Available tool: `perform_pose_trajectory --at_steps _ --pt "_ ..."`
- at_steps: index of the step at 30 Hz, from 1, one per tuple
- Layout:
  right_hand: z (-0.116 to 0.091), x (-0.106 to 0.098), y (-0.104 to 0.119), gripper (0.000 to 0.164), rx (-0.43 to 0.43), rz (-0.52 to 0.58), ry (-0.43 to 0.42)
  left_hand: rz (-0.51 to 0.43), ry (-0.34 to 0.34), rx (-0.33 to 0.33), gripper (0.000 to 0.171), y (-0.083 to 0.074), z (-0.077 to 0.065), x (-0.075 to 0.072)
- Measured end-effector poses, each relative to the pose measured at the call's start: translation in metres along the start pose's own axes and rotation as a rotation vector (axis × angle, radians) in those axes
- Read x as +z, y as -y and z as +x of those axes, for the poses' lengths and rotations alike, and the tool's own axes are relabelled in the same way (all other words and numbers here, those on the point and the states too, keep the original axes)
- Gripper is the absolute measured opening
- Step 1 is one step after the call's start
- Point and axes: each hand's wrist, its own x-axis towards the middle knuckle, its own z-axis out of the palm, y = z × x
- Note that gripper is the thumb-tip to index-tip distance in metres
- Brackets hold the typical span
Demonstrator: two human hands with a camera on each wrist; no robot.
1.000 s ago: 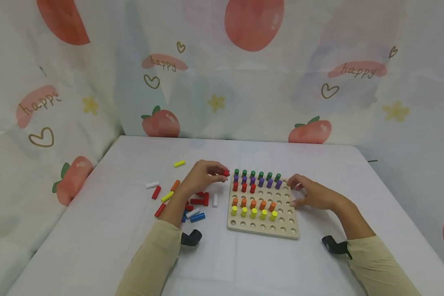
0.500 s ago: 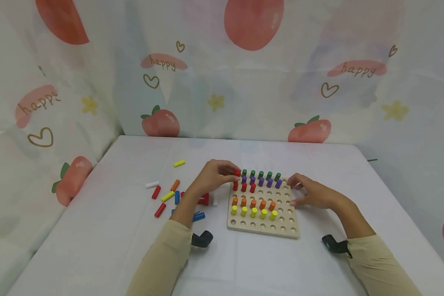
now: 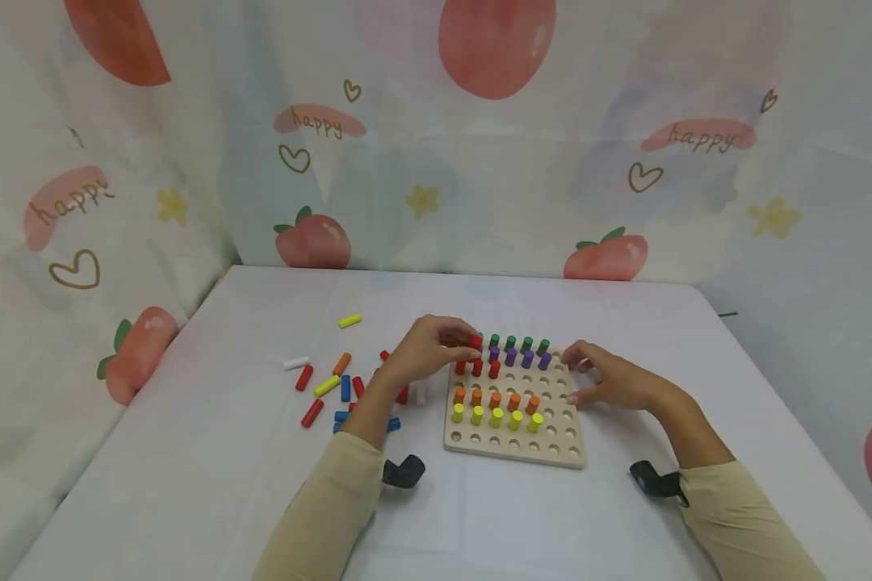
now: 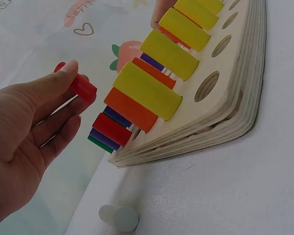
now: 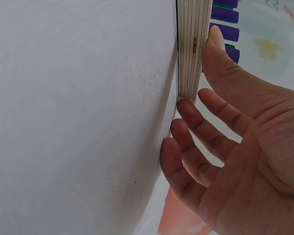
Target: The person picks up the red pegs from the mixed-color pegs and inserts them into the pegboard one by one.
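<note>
My left hand [image 3: 432,347] pinches a red peg [image 4: 83,89] between thumb and fingers, over the far left part of a wooden pegboard [image 3: 480,449]. In the left wrist view the peg is held tilted, apart from the board. Upright rows of green pegs [image 3: 526,344], purple pegs [image 3: 511,357], red pegs [image 3: 477,369], orange pegs [image 3: 496,400] and yellow pegs [image 3: 496,418] stand in it. At the board's right edge rests my right hand [image 3: 618,381], fingers loosely bent; in the right wrist view its thumb [image 5: 216,41] touches the layered edge.
Loose pegs lie scattered left of the board, among them a blue peg [image 3: 345,388], a red peg [image 3: 312,413], a white peg [image 3: 295,363] and a yellow peg [image 3: 350,320]. A white peg [image 4: 121,218] lies close to the board. A printed curtain [image 3: 421,161] closes off the back.
My left hand has moved right with the red peg, from beside the board's left edge to over its far left rows. The right hand has stayed at the board's right edge.
</note>
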Motion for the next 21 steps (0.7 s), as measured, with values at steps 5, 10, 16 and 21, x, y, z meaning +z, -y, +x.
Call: perform_pose_trajectory --at_steps 5,10,16,21 --pt "0.0 0.0 0.003 0.064 0.002 0.005 0.004 -0.02 0.012 -0.007 0.022 -0.001 0.003 0.005" --pt "-0.002 0.0 0.004 0.065 0.002 -0.003 0.004 -0.027 0.024 -0.014 0.021 -0.005 0.006 0.011" --pt "0.001 0.0 0.003 0.063 0.002 0.004 0.001 -0.031 0.041 -0.01 0.02 -0.007 0.009 0.016" --pt "0.001 0.001 0.001 0.064 0.002 0.006 0.004 -0.049 0.061 -0.003 0.021 -0.008 0.01 0.021"
